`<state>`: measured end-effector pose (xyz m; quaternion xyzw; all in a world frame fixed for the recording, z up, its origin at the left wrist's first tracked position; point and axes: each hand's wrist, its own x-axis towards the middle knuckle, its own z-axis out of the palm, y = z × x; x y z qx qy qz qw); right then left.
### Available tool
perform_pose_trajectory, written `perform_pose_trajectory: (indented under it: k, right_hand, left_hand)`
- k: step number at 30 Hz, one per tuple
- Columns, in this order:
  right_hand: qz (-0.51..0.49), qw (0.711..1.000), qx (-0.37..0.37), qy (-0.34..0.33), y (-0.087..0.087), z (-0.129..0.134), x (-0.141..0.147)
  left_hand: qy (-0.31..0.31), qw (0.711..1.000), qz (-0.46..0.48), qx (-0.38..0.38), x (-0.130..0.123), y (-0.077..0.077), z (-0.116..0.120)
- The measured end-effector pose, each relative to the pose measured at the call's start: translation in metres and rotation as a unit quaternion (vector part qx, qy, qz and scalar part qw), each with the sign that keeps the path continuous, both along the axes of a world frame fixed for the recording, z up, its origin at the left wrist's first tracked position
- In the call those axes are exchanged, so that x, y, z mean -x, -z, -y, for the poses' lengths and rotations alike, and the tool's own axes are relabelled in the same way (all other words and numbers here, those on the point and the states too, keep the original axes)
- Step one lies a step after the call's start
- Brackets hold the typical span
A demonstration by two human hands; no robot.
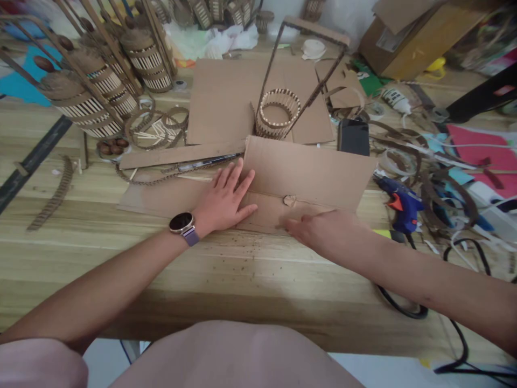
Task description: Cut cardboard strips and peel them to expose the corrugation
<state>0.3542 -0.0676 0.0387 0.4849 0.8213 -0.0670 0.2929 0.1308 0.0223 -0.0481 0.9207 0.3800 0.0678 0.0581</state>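
Note:
My left hand [224, 202], with a watch on the wrist, lies flat with fingers spread on a folded sheet of brown cardboard [315, 167]. One flap of the sheet stands tilted up behind, with a crease along its foot. Over the front part of the cardboard, near its edge, my right hand [323, 229] has its fingers curled together; what they hold, if anything, is hidden. A small torn round piece of cardboard [290, 200] lies at the crease between the hands. Just behind stands a small basket of light sticks [278, 116] with a tall brown handle.
At right are a blue glue gun [404, 202] with a black cord, a phone [353, 137] and tangled cardboard strips [440, 194]. Several finished lantern-like baskets [86, 105] stand back left, near a bowl of brown nuts [113, 148]. Crumbs [252, 258] dot the table's front.

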Motion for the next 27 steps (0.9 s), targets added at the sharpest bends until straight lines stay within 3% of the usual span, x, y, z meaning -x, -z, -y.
perform_pose_trajectory:
  k: [9, 16, 27]
  right_hand:
    - [0.018, 1.000, -0.020, 0.013, 0.003, 0.024, -0.049]
    - [0.044, 0.999, 0.005, 0.029, 0.000, 0.036, -0.076]
    - [0.046, 0.996, -0.004, 0.079, 0.002, 0.060, -0.120]
  left_hand:
    - [-0.003, 1.000, -0.016, 0.003, -0.001, -0.004, 0.001]
    - [-0.002, 1.000, -0.027, 0.008, 0.001, -0.006, 0.000]
    - [0.008, 1.000, -0.011, -0.005, 0.003, -0.001, -0.002]
